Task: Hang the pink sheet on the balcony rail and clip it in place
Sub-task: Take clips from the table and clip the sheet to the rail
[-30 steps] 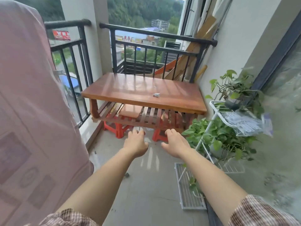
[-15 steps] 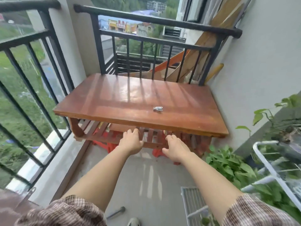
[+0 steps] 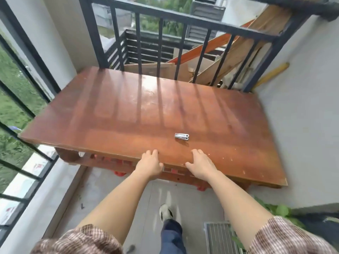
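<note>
Left grip [image 3: 149, 164] empty, fingers loosely spread over the near edge of the counter [image 3: 128, 114]. Right grip [image 3: 200, 165] also empty, fingers apart, palm down at the same edge, just beside the left. Metal clip [image 3: 181, 136] lies flat on the counter just beyond my right grip, not touched. Counter is reddish-brown wood, glossy, scuffed, striped with bar shadows. Black balcony rail [image 3: 183, 20] runs along the counter's far side and its left side. Grey wall [image 3: 302, 107] on the counter's right. Grey floor [image 3: 95, 189] below the near edge, my shoe [image 3: 165, 211] on it. Pink sheet out of view.
</note>
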The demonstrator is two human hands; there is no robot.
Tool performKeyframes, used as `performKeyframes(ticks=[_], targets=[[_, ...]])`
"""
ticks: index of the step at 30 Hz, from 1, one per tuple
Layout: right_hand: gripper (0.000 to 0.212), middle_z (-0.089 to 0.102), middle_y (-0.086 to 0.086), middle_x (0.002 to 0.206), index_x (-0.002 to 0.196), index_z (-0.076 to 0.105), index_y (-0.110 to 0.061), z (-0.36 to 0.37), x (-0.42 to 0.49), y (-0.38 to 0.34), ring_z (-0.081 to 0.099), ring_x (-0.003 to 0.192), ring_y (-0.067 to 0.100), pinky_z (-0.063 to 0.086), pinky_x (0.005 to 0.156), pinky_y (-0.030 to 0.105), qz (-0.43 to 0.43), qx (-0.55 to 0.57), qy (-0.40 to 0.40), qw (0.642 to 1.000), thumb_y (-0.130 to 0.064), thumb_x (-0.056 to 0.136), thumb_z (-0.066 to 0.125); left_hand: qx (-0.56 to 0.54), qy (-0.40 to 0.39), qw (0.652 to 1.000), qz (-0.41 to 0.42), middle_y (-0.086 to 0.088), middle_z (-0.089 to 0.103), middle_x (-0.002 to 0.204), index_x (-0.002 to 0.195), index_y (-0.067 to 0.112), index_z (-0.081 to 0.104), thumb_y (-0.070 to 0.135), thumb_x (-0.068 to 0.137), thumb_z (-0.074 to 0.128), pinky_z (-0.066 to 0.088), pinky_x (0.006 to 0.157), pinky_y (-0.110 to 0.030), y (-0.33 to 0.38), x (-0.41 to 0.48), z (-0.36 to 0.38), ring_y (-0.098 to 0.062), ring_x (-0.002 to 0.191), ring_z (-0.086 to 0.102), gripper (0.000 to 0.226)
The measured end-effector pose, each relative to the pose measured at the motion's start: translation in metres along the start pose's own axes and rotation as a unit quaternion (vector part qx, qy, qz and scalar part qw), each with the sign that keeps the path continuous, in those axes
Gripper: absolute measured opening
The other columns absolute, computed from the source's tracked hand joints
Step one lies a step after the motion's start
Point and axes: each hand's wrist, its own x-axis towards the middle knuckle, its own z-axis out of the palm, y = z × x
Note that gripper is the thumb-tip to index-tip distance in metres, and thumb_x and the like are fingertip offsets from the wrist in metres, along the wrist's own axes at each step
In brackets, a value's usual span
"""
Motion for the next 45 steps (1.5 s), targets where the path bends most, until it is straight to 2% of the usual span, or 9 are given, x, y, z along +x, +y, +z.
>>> performKeyframes(ticks=[8,15,18,24,29,33,37,40,45], targets=[[0.051,0.043,0.009,0.130,0.132,0.043,-0.012,-0.011,0.142,0.013,0.040,0.124,0.029,0.038,0.102,0.040,-0.006,-0.008,0.002,1.000,-0.031,0.086,0.055,-0.021,-0.001,0.995,-0.095,-0.016,0.008,0.157,0.147,0.011,0.019,0.028,0.095,0.039,0.023,0.112,-0.045,-0.007,0.104,0.022,-0.032,0.144,0.009,0.058],[0.043,0.046,0.006,0.119,0.115,0.049,-0.017,0.002,0.199,0.010,0.041,0.118,0.025,0.040,0.096,0.037,-0.044,-0.003,-0.063,0.997,-0.034,0.080,0.067,0.018,-0.002,0.990,-0.142,-0.013,-0.014,0.158,0.150,0.013,-0.004,0.050,0.097,0.028,0.008,0.119,-0.042,-0.031,0.126,0.052,-0.029,0.145,-0.011,0.073],[0.030,0.048,0.005,0.116,0.109,0.052,-0.016,0.010,0.207,0.010,0.042,0.116,0.026,0.040,0.093,0.036,-0.073,-0.010,-0.061,0.995,-0.029,0.085,0.064,0.031,0.009,0.989,-0.142,-0.009,-0.021,0.157,0.149,0.015,-0.013,0.053,0.096,0.025,0.004,0.119,-0.040,-0.034,0.122,0.062,-0.027,0.144,-0.018,0.075],[0.016,0.051,0.007,0.112,0.103,0.053,-0.013,0.013,0.211,0.010,0.044,0.112,0.027,0.040,0.089,0.037,-0.098,-0.027,-0.047,0.994,-0.023,0.090,0.056,0.051,-0.030,0.986,-0.156,-0.009,-0.026,0.155,0.148,0.016,-0.017,0.051,0.097,0.025,0.003,0.118,-0.039,-0.033,0.124,0.057,-0.026,0.144,-0.021,0.075],[0.016,0.058,0.010,0.111,0.098,0.052,-0.013,0.011,0.204,-0.009,0.054,0.105,0.031,0.041,0.079,0.036,-0.067,0.004,-0.101,0.993,-0.028,0.092,0.054,0.025,-0.078,0.982,-0.170,-0.007,-0.016,0.158,0.150,0.016,-0.005,0.037,0.097,0.036,0.011,0.119,-0.041,-0.027,0.120,0.032,-0.025,0.146,-0.012,0.071],[0.015,0.067,0.009,0.093,0.081,0.051,-0.016,0.018,0.175,-0.043,0.062,0.089,0.030,0.045,0.071,0.034,-0.074,0.072,-0.148,0.984,-0.028,0.088,0.057,-0.047,-0.014,0.979,-0.199,-0.006,-0.006,0.160,0.151,0.019,0.003,0.027,0.093,0.039,0.015,0.116,-0.039,-0.024,0.073,0.031,-0.023,0.147,-0.005,0.069],[0.021,0.062,0.006,0.074,0.065,0.052,-0.019,0.037,0.124,-0.083,0.055,0.074,0.023,0.039,0.065,0.029,-0.124,0.095,-0.163,0.974,-0.022,0.084,0.063,-0.093,0.027,0.959,-0.268,-0.007,-0.002,0.160,0.151,0.019,0.008,0.024,0.092,0.042,0.020,0.116,-0.041,-0.042,-0.001,0.036,-0.025,0.147,-0.002,0.068],[0.019,0.064,0.007,0.076,0.064,0.055,-0.020,0.058,0.069,-0.116,0.054,0.072,0.021,0.035,0.061,0.026,-0.177,0.086,-0.193,0.961,-0.020,0.079,0.067,-0.112,0.081,0.938,-0.316,-0.009,0.001,0.159,0.150,0.018,0.012,0.022,0.091,0.044,0.021,0.116,-0.043,-0.061,-0.068,0.037,-0.026,0.146,0.002,0.067],[0.012,0.070,0.014,0.078,0.069,0.059,-0.012,0.096,-0.048,-0.161,0.057,0.067,0.022,0.040,0.060,0.027,-0.267,0.093,-0.231,0.931,-0.017,0.072,0.070,-0.160,0.168,0.889,-0.395,-0.009,0.004,0.159,0.150,0.020,0.017,0.022,0.092,0.045,0.019,0.116,-0.043,-0.090,-0.202,0.051,-0.027,0.146,0.006,0.064]])
